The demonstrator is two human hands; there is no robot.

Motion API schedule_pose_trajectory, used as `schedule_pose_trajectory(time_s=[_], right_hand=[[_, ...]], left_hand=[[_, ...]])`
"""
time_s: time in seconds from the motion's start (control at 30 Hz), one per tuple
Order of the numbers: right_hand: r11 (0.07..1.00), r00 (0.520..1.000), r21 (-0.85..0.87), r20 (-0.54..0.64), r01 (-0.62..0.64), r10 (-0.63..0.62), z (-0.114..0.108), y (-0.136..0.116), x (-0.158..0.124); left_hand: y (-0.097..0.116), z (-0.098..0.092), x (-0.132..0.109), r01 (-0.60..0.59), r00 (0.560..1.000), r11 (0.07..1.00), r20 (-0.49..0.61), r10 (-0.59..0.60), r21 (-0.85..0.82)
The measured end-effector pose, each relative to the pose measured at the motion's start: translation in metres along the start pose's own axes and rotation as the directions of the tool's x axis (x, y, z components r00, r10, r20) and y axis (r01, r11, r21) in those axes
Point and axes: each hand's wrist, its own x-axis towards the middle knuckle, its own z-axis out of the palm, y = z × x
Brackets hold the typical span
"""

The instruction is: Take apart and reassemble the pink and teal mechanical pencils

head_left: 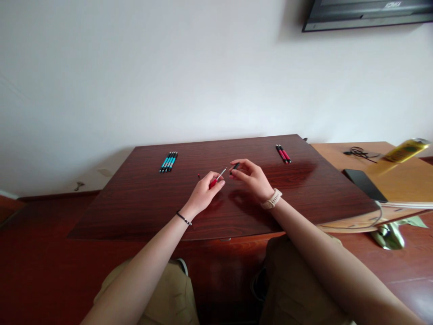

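My left hand (206,188) is closed round a red pen barrel (213,183), and a thin pale refill (222,173) sticks out of it towards the right. Between the fingertips of my right hand (249,177) is a short black pen part (235,167), held a little apart from the refill's tip. Just beyond the left hand shows a small red-tipped piece (199,175), too small to make out. Several light-blue and black pens (168,161) lie side by side at the table's left. Two red and black pens (283,154) lie at its right.
The dark wooden table (142,203) stands against a white wall. To its right, a lighter wooden surface (399,180) carries a black flat object (363,184), a coiled black cable (359,153) and a tilted yellow can (407,150). A screen (368,16) hangs above.
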Motion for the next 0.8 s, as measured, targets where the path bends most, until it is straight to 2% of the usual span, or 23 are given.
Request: schedule_pose_trajectory(time_s=[0.07,0.17,0.63,0.8], right_hand=[[0.993,0.997,0.118,-0.067,-0.020,0.028,-0.006,-0.001,0.003],[0.988,0.994,0.152,-0.105,-0.019,0.036,-0.013,-0.001,0.005],[0.991,1.000,0.133,0.006,-0.008,0.008,-0.006,-0.007,0.002],[0.995,1.000,0.098,-0.007,0.016,-0.016,-0.009,-0.006,0.001]], left_hand=[[-0.002,0.001,-0.001,0.004,1.000,1.000,0.011,-0.004,0.020],[-0.004,0.002,-0.002,-0.017,1.000,0.998,0.025,0.016,0.054],[0.003,0.003,-0.004,-0.028,0.998,0.994,0.060,0.022,0.106],[0.006,0.004,-0.004,-0.035,0.997,0.994,0.071,0.028,0.108]])
